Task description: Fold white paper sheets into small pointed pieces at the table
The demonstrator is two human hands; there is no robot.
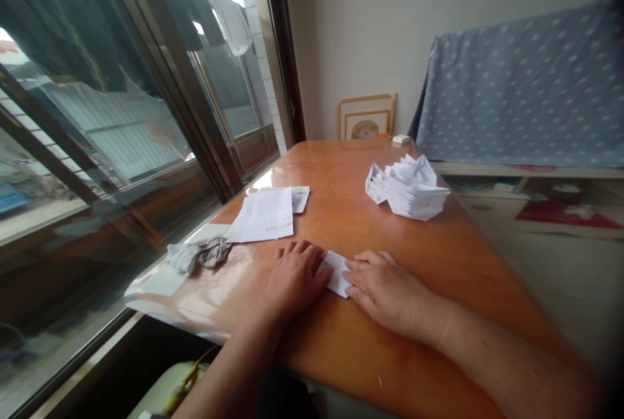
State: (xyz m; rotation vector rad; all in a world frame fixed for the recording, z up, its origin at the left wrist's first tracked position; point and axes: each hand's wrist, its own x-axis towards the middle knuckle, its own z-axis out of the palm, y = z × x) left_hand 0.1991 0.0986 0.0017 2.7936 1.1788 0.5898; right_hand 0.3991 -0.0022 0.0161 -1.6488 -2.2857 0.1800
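Observation:
A small piece of folded white paper [337,281] lies on the brown wooden table between my two hands. My left hand [298,276] is closed on its left side, thumb on the sheet and fingers curled over the edge. At the right edge my right hand [387,286] holds it down, fingertips on the paper and palm low over the table. Beyond my left hand rests a stack of printed white sheets [266,214]. Farther right stands a pile of folded white paper pieces [412,188], nested together with points upward.
A crumpled grey and white cloth [199,255] lies by the table's left edge. Glass windows [121,120] run along the left. At the far end are a small white box [401,139] and a framed picture [366,117]. A blue dotted cloth [521,88] hangs over a shelf.

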